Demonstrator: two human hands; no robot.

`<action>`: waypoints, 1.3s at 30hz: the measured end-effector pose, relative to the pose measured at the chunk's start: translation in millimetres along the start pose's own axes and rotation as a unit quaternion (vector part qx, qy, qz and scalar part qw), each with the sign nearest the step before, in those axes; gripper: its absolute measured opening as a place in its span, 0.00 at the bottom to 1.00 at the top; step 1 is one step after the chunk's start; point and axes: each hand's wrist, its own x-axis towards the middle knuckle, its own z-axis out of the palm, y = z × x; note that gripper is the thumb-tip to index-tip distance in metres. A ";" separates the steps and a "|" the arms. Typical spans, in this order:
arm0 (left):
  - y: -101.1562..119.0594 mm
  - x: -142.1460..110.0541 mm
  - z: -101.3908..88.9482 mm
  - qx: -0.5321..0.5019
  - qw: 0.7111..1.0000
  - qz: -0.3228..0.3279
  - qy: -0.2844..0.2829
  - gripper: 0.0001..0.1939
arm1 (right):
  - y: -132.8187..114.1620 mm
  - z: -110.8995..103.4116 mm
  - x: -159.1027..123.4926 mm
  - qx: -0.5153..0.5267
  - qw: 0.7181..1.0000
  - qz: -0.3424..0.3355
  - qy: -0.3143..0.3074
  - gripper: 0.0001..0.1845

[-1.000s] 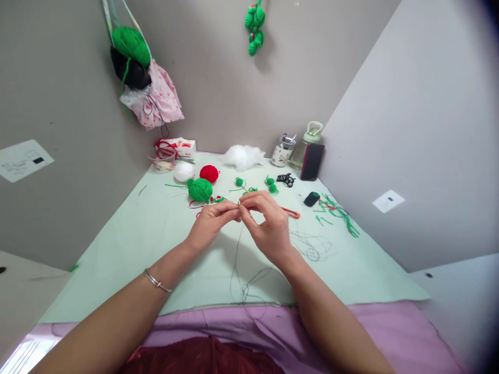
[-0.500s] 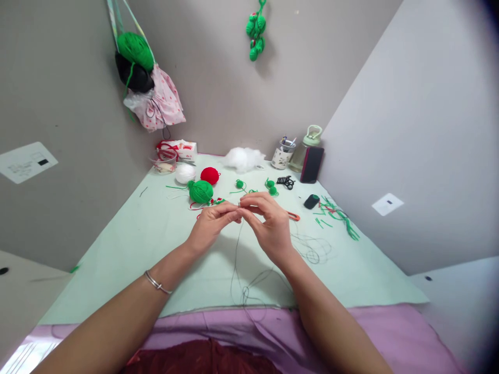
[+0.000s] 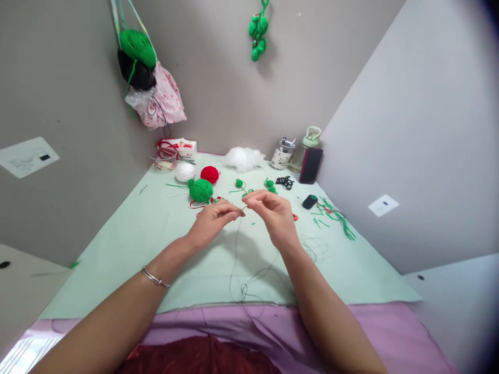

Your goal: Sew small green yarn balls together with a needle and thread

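Observation:
My left hand (image 3: 212, 221) is over the middle of the table, thumb and forefinger pinched on a thin dark thread (image 3: 236, 249). Close by on its right, my right hand (image 3: 275, 215) pinches the same thread, and a short length spans the small gap between the fingertips. Whether a needle is there too is too small to tell. From the left fingertips the thread hangs down to loose loops near the table's front edge; more loops lie beneath my right forearm. Just beyond my hands are small green crocheted balls (image 3: 272, 187) and red, white and green bits (image 3: 214, 200).
Green (image 3: 200, 190), red (image 3: 209, 174) and white yarn balls (image 3: 185, 172) sit behind my left hand. White stuffing (image 3: 244, 159), a pen cup (image 3: 282, 155), a bottle (image 3: 302, 150) and a phone (image 3: 311, 166) line the back. Yarn scraps (image 3: 339, 215) lie at right.
My fingertips were together and are now slightly apart, with thread showing between them. The right hand has turned and shifted a little to the right; the left has barely moved.

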 end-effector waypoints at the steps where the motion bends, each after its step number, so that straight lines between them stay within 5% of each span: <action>1: 0.6 1.2 -1.1 -0.019 1.000 -0.014 0.011 0.11 | 0.6 -3.3 1.9 0.051 0.998 0.024 -0.003 0.09; 7: 8.2 5.4 -10.1 -0.264 0.958 -0.093 0.069 0.12 | 5.3 -14.1 9.0 0.237 0.961 0.134 -0.044 0.16; 11: 7.8 7.7 -18.4 -0.386 0.913 -0.121 0.053 0.11 | 11.5 -14.5 12.7 0.198 0.961 0.189 -0.031 0.16; 19: 8.7 14.0 -38.8 -0.450 0.869 -0.130 0.157 0.08 | 22.8 -23.9 21.8 0.063 0.984 0.154 0.059 0.15; 22: 8.9 15.0 -45.9 -0.430 0.877 -0.119 0.179 0.07 | 17.1 -26.2 20.5 -0.098 0.987 0.126 0.025 0.15; 25: 9.1 13.6 -50.2 -0.342 0.913 -0.080 0.206 0.07 | 9.7 -31.7 19.7 -0.201 0.970 0.129 -0.036 0.16; 29: 10.7 11.4 -53.4 -0.247 0.948 -0.053 0.193 0.07 | 8.4 -53.8 23.5 -0.213 0.968 0.135 0.018 0.17; 39: 16.7 11.8 -57.6 -0.328 0.924 -0.023 0.194 0.10 | 19.6 -104.9 25.8 -0.436 0.872 0.213 0.060 0.15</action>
